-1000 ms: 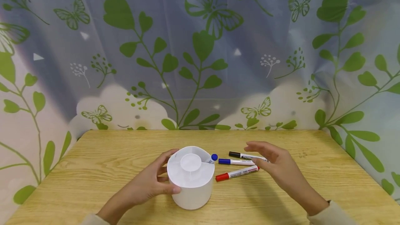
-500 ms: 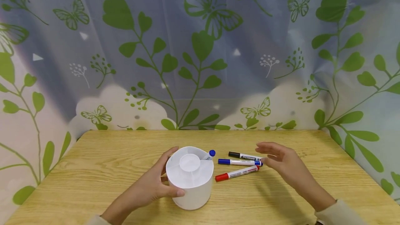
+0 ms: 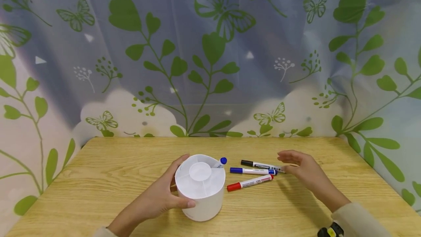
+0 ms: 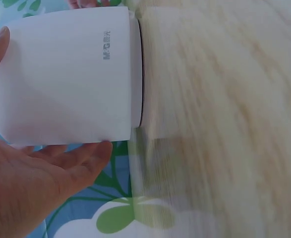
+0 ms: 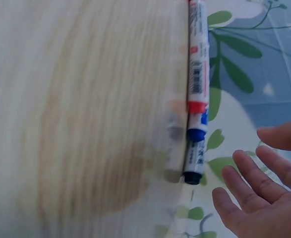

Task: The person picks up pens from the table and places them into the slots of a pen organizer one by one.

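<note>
A white round pen holder [image 3: 203, 204] with several compartments stands on the wooden table. My left hand [image 3: 154, 196] grips its left side, thumb in front and fingers round the back; the left wrist view shows the holder's wall [image 4: 71, 79] between them. A blue-ended marker [image 3: 222, 161] leans in its right rear compartment. To the holder's right lie a black marker [image 3: 260, 165], a blue marker [image 3: 251, 171] and a red marker [image 3: 251, 182]. My right hand [image 3: 306, 173] hovers past the black marker's right end, fingers loosely extended, holding nothing, as the right wrist view shows.
The wooden table [image 3: 115, 164] ends at the back against a blue-grey curtain [image 3: 263, 83] printed with green leaves and butterflies. A dark watch-like device [image 3: 330, 229] sits at the right sleeve [image 3: 355, 217].
My right hand has drawn away to the right from the markers, uncovering their right ends. My left hand keeps its grip; the marker inside the pen holder has shifted slightly.
</note>
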Motion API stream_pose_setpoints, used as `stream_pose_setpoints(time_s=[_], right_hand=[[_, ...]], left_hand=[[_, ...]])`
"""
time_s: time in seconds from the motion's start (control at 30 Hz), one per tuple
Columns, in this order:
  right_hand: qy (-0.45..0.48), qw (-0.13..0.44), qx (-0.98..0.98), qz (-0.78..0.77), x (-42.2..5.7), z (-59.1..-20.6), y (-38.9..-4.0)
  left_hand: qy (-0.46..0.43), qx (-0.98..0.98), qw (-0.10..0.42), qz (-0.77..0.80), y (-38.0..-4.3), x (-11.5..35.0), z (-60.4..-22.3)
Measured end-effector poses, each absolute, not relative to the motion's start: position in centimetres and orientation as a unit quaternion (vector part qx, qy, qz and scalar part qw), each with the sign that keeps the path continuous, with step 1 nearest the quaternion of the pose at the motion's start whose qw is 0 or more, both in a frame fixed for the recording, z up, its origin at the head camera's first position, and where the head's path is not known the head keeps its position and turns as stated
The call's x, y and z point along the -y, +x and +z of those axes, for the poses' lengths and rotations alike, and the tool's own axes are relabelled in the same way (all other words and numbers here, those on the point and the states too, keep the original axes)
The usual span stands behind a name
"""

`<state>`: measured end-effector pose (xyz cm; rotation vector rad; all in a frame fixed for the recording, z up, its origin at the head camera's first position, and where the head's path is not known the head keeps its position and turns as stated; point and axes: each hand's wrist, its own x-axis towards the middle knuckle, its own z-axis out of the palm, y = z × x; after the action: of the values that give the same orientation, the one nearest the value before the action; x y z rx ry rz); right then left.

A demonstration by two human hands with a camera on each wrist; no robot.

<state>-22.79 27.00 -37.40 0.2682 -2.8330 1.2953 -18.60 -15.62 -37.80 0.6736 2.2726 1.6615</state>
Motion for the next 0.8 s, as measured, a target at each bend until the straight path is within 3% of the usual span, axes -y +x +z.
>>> stream_pose_setpoints(time_s=[0.8], right_hand=[[0.081, -0.032, 0.914, 0.397, -27.8, -39.3, -25.2]], left_hand=[[0.229, -0.777, 0.139, 0.569, -19.1, 16.1, -37.9]])
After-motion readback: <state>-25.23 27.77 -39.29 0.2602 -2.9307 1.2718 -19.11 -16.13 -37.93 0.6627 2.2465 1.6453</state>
